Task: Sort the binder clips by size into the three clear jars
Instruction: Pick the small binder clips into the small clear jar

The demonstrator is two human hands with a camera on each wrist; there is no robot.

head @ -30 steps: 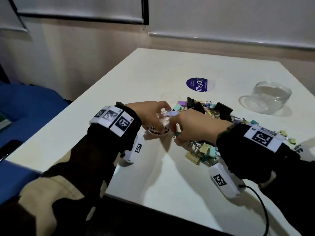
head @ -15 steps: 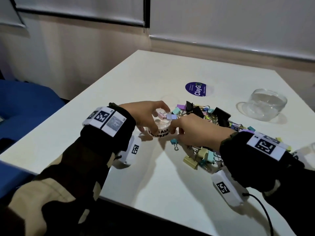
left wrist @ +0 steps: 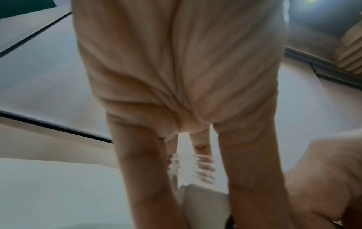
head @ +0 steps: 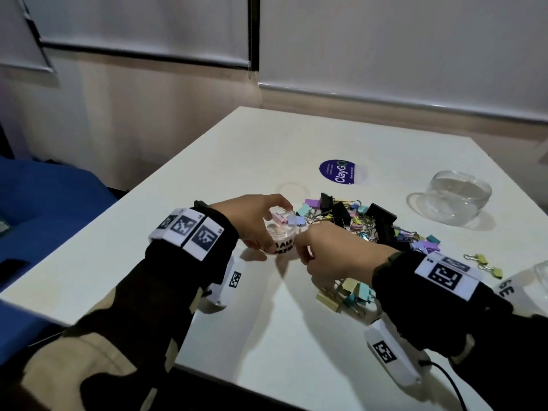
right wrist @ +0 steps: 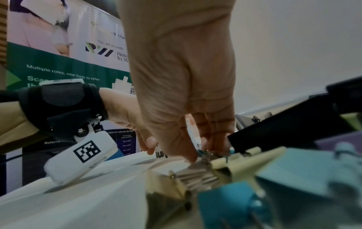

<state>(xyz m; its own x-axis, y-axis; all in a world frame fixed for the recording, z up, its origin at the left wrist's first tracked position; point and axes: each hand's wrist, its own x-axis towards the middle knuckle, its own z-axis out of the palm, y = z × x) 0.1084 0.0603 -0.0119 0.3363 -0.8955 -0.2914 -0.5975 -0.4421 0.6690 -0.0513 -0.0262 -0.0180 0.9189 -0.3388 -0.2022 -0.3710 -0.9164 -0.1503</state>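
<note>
The white worktop (head: 184,232) carries everything, with a round purple sticker (head: 341,171) stuck to its far part. A big clear jar (head: 456,200) stands on the far right, well apart from both hands, and the edge of another labelled clear jar (head: 533,280) shows at the right border. The heap of binder clips (head: 364,221), black, lilac, teal and yellow, lies in the middle of the worktop, and a pair of yellow-green clips (head: 486,265) lies apart to its right. The left hand (head: 252,218) curls around a small clear jar (head: 280,235) with black lettering, which stands just left of the heap; thumb on the near side, fingers over the far rim. A few pink clips (head: 280,218) lie inside it. The right hand (head: 332,253) rests palm down at the near left edge of the heap, its fingertips touching the small jar's right side. In the right wrist view its thumb and fingers (right wrist: 215,136) meet low over a small teal clip (right wrist: 201,152) on the worktop, but whether they actually pinch it cannot be told.
</note>
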